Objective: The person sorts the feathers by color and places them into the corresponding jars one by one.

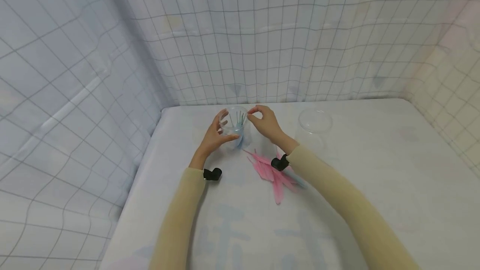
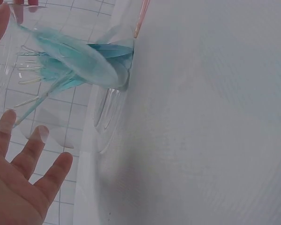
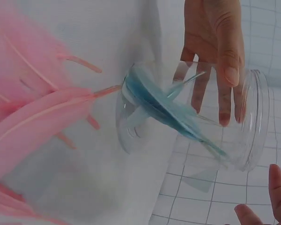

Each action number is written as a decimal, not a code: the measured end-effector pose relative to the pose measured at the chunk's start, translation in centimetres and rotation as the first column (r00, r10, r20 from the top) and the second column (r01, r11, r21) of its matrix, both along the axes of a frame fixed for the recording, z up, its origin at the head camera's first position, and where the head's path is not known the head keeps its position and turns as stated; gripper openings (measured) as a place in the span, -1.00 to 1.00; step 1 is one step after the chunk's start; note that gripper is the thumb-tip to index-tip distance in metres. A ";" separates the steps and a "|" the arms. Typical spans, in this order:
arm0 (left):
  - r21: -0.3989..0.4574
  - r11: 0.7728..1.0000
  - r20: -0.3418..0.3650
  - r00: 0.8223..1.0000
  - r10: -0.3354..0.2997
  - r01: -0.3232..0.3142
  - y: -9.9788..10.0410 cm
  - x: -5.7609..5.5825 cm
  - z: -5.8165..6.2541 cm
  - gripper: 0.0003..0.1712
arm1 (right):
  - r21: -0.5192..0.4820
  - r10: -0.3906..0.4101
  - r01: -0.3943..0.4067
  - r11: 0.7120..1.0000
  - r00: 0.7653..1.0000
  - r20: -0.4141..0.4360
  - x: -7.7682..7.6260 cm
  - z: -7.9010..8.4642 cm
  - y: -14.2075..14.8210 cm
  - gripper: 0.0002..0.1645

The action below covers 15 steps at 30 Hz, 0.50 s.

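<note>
A clear round jar (image 1: 226,130) stands on the white table with several light blue feathers (image 1: 238,131) inside, their pale quills pointing up toward the mouth. My left hand (image 1: 214,138) holds this jar from the left, thumb across the front and fingers spread round the far side. At the right of the rim hovers my right hand (image 1: 264,124), thumb and fingertips close to the quills. In the right wrist view its fingers (image 3: 277,185) are apart, with nothing between them. The left wrist view shows the blue feathers (image 2: 84,61) leaning through the clear wall.
Pink feathers (image 1: 267,171) lie in a loose pile in front of the jar, partly beneath my right wrist. A pale blue feather (image 1: 298,179) lies among them. A second clear jar (image 1: 316,131) stands to the right. Grid-patterned cloth (image 1: 262,66) hangs behind the table.
</note>
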<state>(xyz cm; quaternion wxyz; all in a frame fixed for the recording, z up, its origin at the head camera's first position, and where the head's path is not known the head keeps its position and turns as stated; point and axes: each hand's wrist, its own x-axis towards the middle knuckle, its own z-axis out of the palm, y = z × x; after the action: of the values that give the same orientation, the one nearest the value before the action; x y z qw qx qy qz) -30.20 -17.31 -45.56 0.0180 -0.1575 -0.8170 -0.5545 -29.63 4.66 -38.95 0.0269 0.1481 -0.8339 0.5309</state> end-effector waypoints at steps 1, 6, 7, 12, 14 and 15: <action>0.000 1.000 -0.001 1.000 0.001 -0.001 0.0 0.0 0.0 0.13 | 0.000 0.011 -0.011 1.000 1.000 0.011 0.2 0.0 0.4 -0.71; 0.004 1.000 -0.008 1.000 0.000 0.000 0.1 -0.1 -0.1 0.14 | 0.038 0.050 -0.052 0.998 0.998 0.046 0.9 -0.3 2.8 -0.68; 0.003 1.000 -0.010 1.000 -0.001 0.001 0.1 0.0 -0.1 0.14 | 0.057 0.060 -0.063 0.996 0.997 0.044 1.0 -0.4 3.3 -0.69; -0.017 1.000 -0.001 1.000 -0.002 0.002 0.0 0.1 0.2 0.12 | 0.215 0.138 -0.131 0.968 0.990 -0.017 1.6 -1.7 5.7 -0.76; -0.016 1.000 0.009 1.000 -0.013 0.013 0.1 0.3 0.6 0.12 | 0.311 0.181 -0.160 0.937 0.983 -0.040 1.9 -2.4 6.5 -0.82; -0.015 1.000 0.012 1.000 -0.019 0.020 0.2 0.6 1.0 0.12 | 0.354 0.198 -0.172 0.919 0.979 -0.039 2.1 -2.8 6.8 -0.86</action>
<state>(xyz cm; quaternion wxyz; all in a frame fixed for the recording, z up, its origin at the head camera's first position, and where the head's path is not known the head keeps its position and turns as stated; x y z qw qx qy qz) -29.62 -17.10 -44.58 0.0066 -0.1624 -0.8197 -0.5493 -27.54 11.49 -41.74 -0.0191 0.2484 -0.8955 0.3688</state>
